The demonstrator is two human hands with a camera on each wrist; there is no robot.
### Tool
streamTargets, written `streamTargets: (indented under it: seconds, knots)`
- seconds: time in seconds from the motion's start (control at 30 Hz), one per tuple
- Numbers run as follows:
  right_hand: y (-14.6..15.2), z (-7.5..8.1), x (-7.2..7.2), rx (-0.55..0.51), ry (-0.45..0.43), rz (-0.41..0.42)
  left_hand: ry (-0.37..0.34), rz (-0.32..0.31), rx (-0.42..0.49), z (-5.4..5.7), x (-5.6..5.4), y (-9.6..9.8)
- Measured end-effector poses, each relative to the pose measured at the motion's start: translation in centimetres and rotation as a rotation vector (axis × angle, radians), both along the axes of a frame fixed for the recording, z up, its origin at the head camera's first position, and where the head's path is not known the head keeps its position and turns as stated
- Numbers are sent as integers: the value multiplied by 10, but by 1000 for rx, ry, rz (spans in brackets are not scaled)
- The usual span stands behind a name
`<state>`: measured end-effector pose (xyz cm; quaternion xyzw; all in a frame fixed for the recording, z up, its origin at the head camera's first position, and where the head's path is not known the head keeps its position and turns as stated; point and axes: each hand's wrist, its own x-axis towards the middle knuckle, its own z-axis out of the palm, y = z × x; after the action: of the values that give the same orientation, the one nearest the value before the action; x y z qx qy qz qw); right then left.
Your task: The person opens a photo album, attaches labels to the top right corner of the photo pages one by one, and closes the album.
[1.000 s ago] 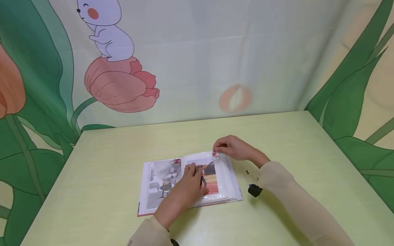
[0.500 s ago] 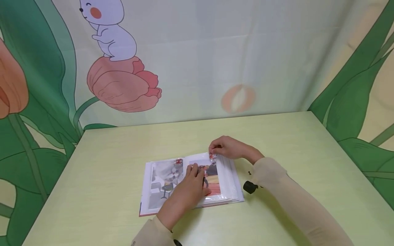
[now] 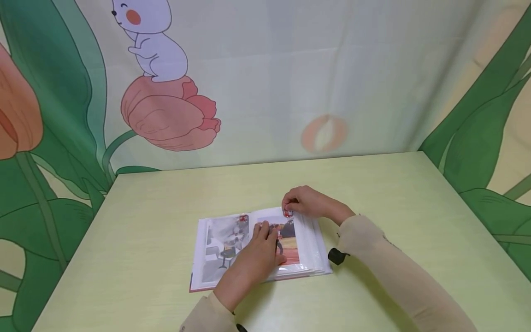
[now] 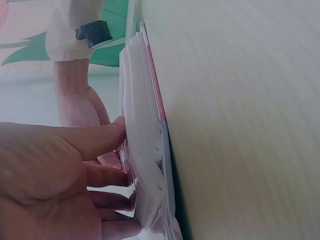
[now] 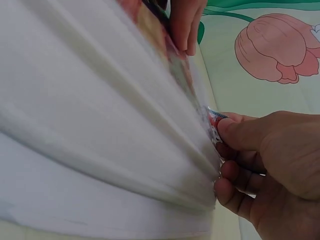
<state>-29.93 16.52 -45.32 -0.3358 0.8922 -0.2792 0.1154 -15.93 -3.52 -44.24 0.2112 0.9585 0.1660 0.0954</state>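
Note:
A photo album (image 3: 311, 249) lies open on the table, with pictures in clear sleeves. My left hand (image 3: 255, 258) rests on the right-hand page, fingers extended over its picture (image 3: 290, 242). At that picture's upper right corner, my right hand (image 3: 311, 203) pinches a small red-and-white sticker (image 3: 288, 214) between thumb and fingers. The right wrist view has the sticker (image 5: 215, 122) right at the page surface, its lower part hidden by the fingertips. In the left wrist view, the left thumb and fingertips touch the top sleeve above the stacked pages (image 4: 142, 100).
A grey picture (image 3: 226, 244) fills the left-hand page, with a red patch (image 3: 243, 218) at its upper right corner. The pale green table (image 3: 137, 230) meets a printed cloth backdrop (image 3: 265, 92) behind. A black wrist device (image 3: 337, 256) hangs at the right sleeve.
My right hand has shifted slightly left and down, bringing the sticker from above the page's top edge onto the picture's corner. The left hand stays on the page; the head view has panned slightly left.

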Motion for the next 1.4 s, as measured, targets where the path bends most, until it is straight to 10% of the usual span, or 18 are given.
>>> streamTargets:
  seconds: [0.63,1.0,1.4]
  knots:
    - [5,-14,18,-77,175,-165,3,-19,-13,4,0,5]
    - [8,-16,75,257,389,0,-6,3,8,1,0,1]
    - [2,-22,66,424,307,-81,6,-24,37,0,1,0]
